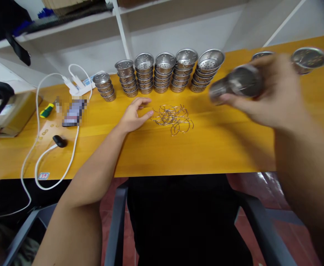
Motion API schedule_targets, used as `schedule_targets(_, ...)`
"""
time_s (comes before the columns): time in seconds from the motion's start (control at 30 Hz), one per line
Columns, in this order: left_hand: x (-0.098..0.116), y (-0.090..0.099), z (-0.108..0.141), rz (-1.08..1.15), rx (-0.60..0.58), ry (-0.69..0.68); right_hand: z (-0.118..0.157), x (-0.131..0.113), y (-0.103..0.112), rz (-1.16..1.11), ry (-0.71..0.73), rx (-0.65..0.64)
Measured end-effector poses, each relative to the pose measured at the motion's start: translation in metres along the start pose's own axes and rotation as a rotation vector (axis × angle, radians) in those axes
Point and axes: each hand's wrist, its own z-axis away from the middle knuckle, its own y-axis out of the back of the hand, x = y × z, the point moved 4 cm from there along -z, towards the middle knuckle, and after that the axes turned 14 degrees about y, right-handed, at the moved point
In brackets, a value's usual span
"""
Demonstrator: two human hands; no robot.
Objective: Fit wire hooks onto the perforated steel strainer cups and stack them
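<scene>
My right hand grips blurred metal cups lifted above the table and tilted sideways. How many are in it I cannot make out. My left hand rests on the table with thumb and fingers apart and nothing between them. Just right of its fingertips lies a loose tangle of thin curved metal wires. Behind both hands, stacks of perforated metal cups stand upright in a row. Another metal cup is at the far right, and one more is partly hidden behind my right hand.
On the left lie a phone, a green and yellow screwdriver handle, a power strip with white cables, and a black plug-like object. A cardboard box stands farther left. White shelving borders the table's back.
</scene>
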Motion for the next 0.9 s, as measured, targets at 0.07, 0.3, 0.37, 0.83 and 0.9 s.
schedule_targets(0.07,0.004,-0.01,0.004,0.066,-0.054,-0.005,-0.016,-0.043,-0.042,-0.23,0.122,-0.09)
schedule_targets(0.3,0.019,-0.032,0.008,0.063,-0.111,-0.14,-0.044,-0.107,-0.134,-0.495,0.062,-0.392)
schedule_targets(0.37,0.017,-0.029,0.005,0.023,-0.066,-0.154,-0.044,-0.112,-0.143,-0.466,0.047,-0.401)
schedule_targets(0.83,-0.016,-0.008,-0.007,-0.076,0.102,-0.036,-0.03,0.081,-0.113,-0.105,-0.233,-0.373)
schedule_targets(0.9,-0.015,-0.007,-0.007,-0.051,0.1,-0.034,-0.025,0.097,-0.119,-0.061,-0.216,-0.339)
